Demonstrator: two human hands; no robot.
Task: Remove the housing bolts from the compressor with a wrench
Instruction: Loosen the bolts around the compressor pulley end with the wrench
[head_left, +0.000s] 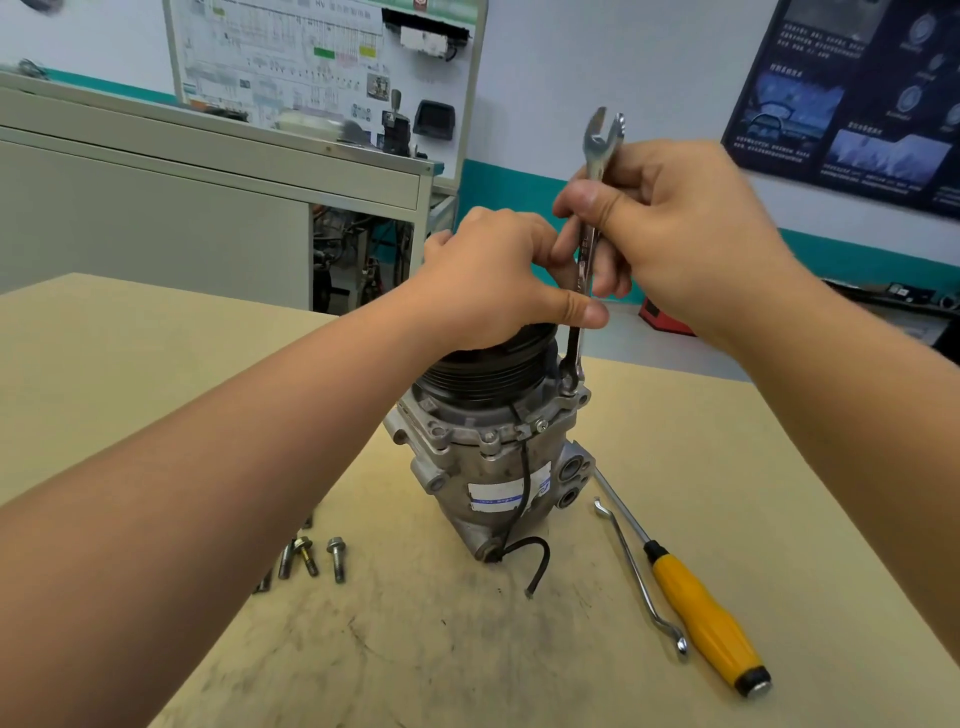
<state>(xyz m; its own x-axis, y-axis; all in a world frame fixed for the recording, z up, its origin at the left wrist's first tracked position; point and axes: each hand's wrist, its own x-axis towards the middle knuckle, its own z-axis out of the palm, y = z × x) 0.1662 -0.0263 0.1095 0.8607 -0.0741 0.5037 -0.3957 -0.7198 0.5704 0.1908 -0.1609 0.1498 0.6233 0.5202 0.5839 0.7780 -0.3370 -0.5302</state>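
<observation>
The compressor (488, 467) stands on end in the middle of the frame, not far from the bench's (415, 649) far edge. It has a rough grey cast-metal body with lugs, round ports on its right flank and a white label. The ribbed black pulley (483, 374) is on top, and a thin black wire (524, 478) droops down the front and curls onto the bench.

The left hand (483, 280) cups the pulley with its fingers curled over the top, the thumb stretched out against the wrench (587, 249). The right hand (675, 228) clasps the upper shank of this slim, shiny steel wrench. It stands almost upright, forked end up in the air and ring end down on the right side of the housing flange. Whether a bolt sits inside the ring I cannot tell.

The pale tan bench top is scuffed with dark smears in the lower middle of the frame, where it lies open. Several loose bolts (311, 558) lie at lower left, partly behind the left forearm. At lower right a yellow-handled screwdriver (701, 613) and a thin bent spanner (636, 571) lie side by side, near the right edge.
</observation>
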